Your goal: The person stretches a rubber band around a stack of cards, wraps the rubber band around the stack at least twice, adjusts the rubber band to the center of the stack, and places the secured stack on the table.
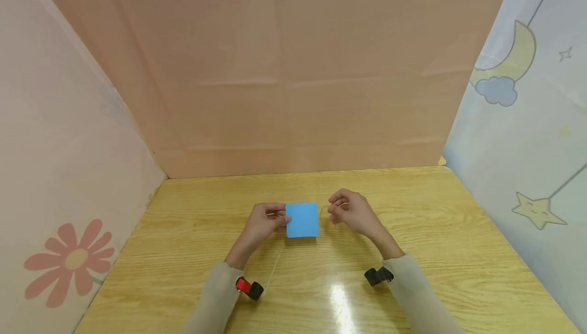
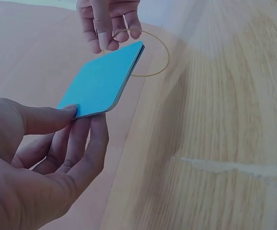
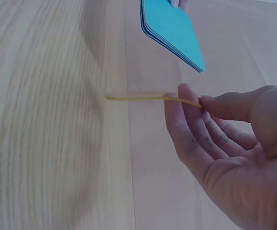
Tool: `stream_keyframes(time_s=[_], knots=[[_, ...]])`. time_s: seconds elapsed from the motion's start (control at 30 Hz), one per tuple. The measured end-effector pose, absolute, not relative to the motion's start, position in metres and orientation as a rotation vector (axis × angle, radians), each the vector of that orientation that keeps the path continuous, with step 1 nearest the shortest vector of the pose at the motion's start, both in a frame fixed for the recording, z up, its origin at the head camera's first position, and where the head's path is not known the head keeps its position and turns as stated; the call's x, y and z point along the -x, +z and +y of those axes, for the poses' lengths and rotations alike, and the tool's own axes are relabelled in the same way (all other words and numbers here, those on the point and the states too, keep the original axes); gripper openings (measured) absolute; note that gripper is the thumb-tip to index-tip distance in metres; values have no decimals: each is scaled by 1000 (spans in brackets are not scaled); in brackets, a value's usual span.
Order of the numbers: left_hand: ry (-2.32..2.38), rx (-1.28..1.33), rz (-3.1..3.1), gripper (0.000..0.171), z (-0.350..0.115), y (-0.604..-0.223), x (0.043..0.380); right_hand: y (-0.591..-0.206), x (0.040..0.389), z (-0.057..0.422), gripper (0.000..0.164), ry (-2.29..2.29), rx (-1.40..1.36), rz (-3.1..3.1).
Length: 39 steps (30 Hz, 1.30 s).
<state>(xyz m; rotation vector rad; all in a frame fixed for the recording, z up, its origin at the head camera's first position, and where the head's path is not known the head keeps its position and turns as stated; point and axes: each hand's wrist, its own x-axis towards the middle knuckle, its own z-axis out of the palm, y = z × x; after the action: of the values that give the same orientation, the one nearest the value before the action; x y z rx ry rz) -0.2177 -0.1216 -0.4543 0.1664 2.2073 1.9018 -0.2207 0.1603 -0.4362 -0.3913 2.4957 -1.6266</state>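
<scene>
A square blue stack of thin cards (image 1: 302,220) with rounded corners is held up over the table by my left hand (image 1: 263,221), which pinches its left edge. In the left wrist view the thumb presses on the blue face of the stack (image 2: 102,81), with fingers beneath; several thin layers show along its side. To the right, my right hand (image 1: 356,215) pinches a thin yellow rubber band (image 3: 138,98) between thumb and fingertips. The band (image 2: 168,55) hangs as a loose loop by the far edge of the stack in the left wrist view.
The wood-grain table (image 1: 192,252) lies under both hands, with a thin pale line (image 1: 274,269) on it near the left wrist. A plain pinkish backdrop (image 1: 293,94) stands at the back, and printed cloth walls rise left and right. Each wrist carries a small black camera.
</scene>
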Motion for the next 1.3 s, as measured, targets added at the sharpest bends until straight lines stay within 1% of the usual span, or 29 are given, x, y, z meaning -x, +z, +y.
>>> stream_keyframes(time_s=[0.2, 0.7, 1.3], knots=[[1927, -166, 2136, 33, -123, -452, 216, -432, 221, 157, 22, -1716, 404, 2477], [1955, -142, 2076, 33, -124, -456, 218, -426, 223, 144, 15, -1731, 399, 2494], [1960, -127, 2123, 32, -119, -456, 221, -426, 221, 132, 14, -1716, 397, 2465]])
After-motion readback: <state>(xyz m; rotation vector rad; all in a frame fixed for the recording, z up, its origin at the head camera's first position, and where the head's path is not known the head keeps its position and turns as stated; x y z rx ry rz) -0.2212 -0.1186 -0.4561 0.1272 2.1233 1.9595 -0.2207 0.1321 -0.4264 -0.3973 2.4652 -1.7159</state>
